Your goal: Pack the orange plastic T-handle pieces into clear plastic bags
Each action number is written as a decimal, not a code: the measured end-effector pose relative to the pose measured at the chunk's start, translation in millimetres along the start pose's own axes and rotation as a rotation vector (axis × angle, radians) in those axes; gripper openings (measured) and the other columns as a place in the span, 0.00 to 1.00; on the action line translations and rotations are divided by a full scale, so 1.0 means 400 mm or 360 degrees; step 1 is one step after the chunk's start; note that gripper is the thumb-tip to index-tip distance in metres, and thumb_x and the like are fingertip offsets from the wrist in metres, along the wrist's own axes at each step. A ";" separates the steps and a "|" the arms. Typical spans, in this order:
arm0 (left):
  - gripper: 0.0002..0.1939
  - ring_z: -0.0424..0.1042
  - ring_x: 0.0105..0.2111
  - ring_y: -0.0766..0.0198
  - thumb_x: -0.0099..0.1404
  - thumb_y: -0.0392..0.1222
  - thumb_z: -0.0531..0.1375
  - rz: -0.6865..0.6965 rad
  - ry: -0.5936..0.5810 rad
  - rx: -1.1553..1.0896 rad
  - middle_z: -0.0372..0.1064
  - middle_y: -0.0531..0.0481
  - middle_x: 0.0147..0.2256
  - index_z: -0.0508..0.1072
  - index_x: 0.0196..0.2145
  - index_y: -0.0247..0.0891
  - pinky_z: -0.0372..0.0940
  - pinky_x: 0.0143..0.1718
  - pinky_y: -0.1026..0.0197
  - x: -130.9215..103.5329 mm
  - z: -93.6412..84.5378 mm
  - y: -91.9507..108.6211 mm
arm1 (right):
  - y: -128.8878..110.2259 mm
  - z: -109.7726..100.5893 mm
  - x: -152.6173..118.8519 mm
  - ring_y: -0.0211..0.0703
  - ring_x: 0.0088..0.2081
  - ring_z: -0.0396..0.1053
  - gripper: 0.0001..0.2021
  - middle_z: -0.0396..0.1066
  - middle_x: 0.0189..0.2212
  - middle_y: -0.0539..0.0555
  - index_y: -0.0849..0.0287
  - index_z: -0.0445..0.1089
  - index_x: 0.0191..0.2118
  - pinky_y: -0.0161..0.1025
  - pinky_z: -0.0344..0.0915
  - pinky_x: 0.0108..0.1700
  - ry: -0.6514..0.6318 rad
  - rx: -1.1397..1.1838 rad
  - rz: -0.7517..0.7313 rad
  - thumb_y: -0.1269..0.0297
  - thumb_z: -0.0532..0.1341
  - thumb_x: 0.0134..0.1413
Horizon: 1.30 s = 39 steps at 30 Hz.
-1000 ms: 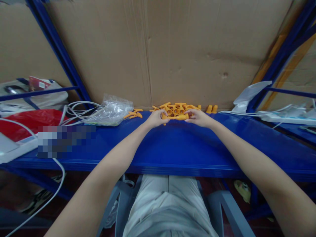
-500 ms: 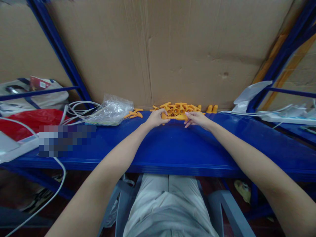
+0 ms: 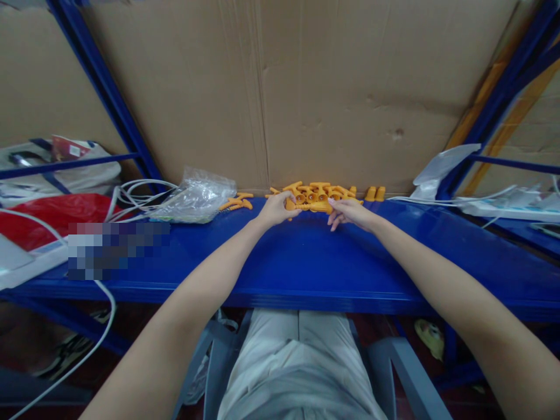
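My left hand (image 3: 276, 210) curls its thumb and fingers around the rounded end of an orange plastic part (image 3: 290, 205). Opposite it, my right hand (image 3: 350, 213) pinches an orange plastic piece (image 3: 322, 206) between thumb and forefinger, its other fingers bent loosely. Whether the two hands grip one joined piece or two separate ones, I cannot tell. Just behind them lies a row of orange plastic parts (image 3: 320, 186) with T-shaped ends and round openings, against the cardboard. My fingers cover some of these.
Two orange caps (image 3: 376, 193) stand right of the row. To the left are curved orange pieces (image 3: 238, 202), a clear plastic bag (image 3: 196, 195), white cables (image 3: 140, 192) and a red bag (image 3: 52, 216). Cardboard (image 3: 306, 87) walls off the back of the blue table (image 3: 315, 262).
The piece at my right fingertips has tilted slightly, and the lower fingers of my right hand have dropped a little. My left hand is almost still.
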<state>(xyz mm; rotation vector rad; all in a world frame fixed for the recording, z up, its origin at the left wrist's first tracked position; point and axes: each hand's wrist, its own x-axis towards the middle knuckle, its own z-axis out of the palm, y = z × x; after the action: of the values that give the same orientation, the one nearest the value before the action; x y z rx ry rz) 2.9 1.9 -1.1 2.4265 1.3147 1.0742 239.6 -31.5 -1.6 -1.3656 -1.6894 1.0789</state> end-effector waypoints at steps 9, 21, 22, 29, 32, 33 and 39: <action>0.13 0.59 0.24 0.70 0.52 0.43 0.67 0.0063 0.0025 0.0026 0.64 0.58 0.23 0.69 0.32 0.37 0.53 0.28 0.66 0.010 0.010 -0.028 | 0.021 -0.014 0.012 0.38 0.34 0.77 0.20 0.73 0.44 0.54 0.55 0.65 0.50 0.39 0.72 0.42 0.0000 0.0091 -0.0166 0.66 0.68 0.51; 0.12 0.62 0.24 0.70 0.52 0.42 0.67 0.0160 0.0094 0.0046 0.66 0.57 0.24 0.69 0.31 0.37 0.55 0.27 0.67 0.012 0.018 -0.040 | 0.025 -0.010 0.019 0.40 0.32 0.76 0.09 0.78 0.39 0.57 0.60 0.69 0.37 0.41 0.72 0.43 0.0021 0.0096 -0.0196 0.61 0.66 0.55; 0.12 0.62 0.24 0.70 0.52 0.42 0.67 0.0165 0.0101 0.0060 0.66 0.57 0.24 0.69 0.31 0.37 0.55 0.27 0.67 0.011 0.019 -0.039 | 0.023 -0.010 0.018 0.39 0.32 0.76 0.09 0.78 0.38 0.57 0.60 0.69 0.37 0.40 0.72 0.43 0.0023 0.0085 -0.0197 0.60 0.65 0.56; 0.12 0.62 0.23 0.70 0.53 0.44 0.66 0.0270 0.0129 0.0118 0.66 0.57 0.23 0.70 0.32 0.38 0.54 0.26 0.67 0.014 0.027 -0.051 | 0.009 -0.008 0.006 0.40 0.29 0.76 0.15 0.79 0.31 0.58 0.62 0.70 0.30 0.39 0.69 0.42 0.0026 0.0059 -0.0192 0.54 0.65 0.56; 0.12 0.61 0.23 0.69 0.52 0.44 0.67 0.0264 0.0120 0.0163 0.64 0.58 0.22 0.71 0.33 0.37 0.53 0.26 0.67 0.014 0.028 -0.052 | 0.008 -0.005 0.005 0.40 0.27 0.76 0.18 0.78 0.27 0.58 0.62 0.69 0.28 0.37 0.69 0.39 0.0013 0.0079 -0.0170 0.51 0.64 0.57; 0.12 0.62 0.23 0.69 0.52 0.43 0.67 0.0251 0.0121 0.0178 0.64 0.58 0.22 0.71 0.33 0.37 0.53 0.26 0.67 0.014 0.027 -0.051 | 0.009 -0.004 0.005 0.40 0.26 0.75 0.18 0.77 0.26 0.58 0.62 0.69 0.27 0.37 0.70 0.38 0.0011 0.0101 -0.0164 0.50 0.64 0.57; 0.12 0.65 0.25 0.69 0.53 0.41 0.67 0.0262 0.0190 0.0235 0.69 0.56 0.25 0.72 0.35 0.37 0.56 0.29 0.67 0.010 0.025 -0.039 | -0.009 0.021 0.001 0.39 0.20 0.73 0.19 0.74 0.19 0.56 0.60 0.66 0.25 0.34 0.71 0.28 0.0069 0.0353 0.0029 0.53 0.57 0.64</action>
<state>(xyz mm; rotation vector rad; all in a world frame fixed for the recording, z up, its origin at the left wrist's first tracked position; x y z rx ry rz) 0.7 16.2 -13.5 2.6565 1.2899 1.2207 230.5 -33.1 -1.9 -1.2551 -1.4800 1.2001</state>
